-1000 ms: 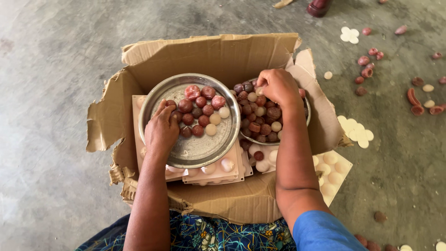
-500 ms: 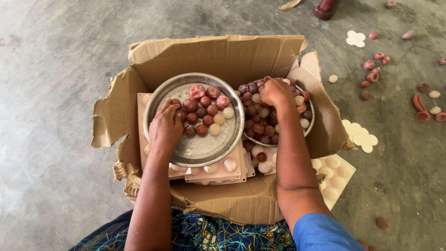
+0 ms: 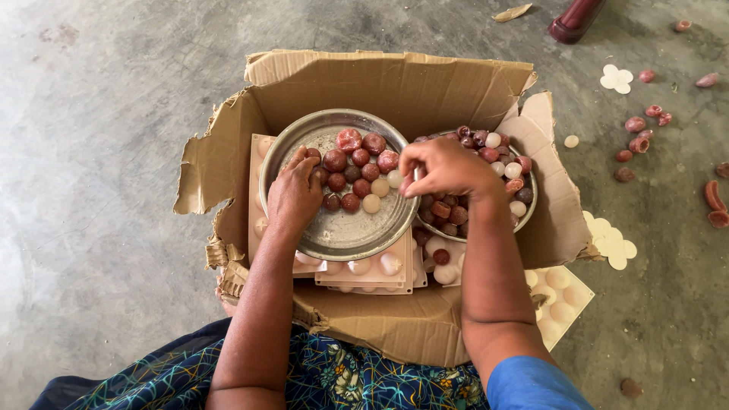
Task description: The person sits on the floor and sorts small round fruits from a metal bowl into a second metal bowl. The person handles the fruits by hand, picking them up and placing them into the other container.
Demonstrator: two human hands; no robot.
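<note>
Left hand (image 3: 294, 193) rests palm-down in the left metal plate (image 3: 342, 235), fingers curled against the dark red balls (image 3: 348, 173). Right hand (image 3: 444, 167) hovers between both plates, fingertips pinched together; whatever it grips is hidden, inside the torn cardboard box (image 3: 395, 83)

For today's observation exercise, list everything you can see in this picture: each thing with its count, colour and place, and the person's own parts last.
cardboard box: one, brown, torn, on the floor before the person
large metal plate: one, silver, left in the box
round balls: many, dark red and cream, grouped on the large plate
metal bowl: one, silver, right in the box, heaped with like balls
mould trays: a stack, pale pink, under the plate
scattered pieces: several, red and cream, on the floor at right
concrete floor: grey
left hand: on the large plate, touching the balls
right hand: between plate and bowl, fingers pinched; what it holds is hidden
</note>
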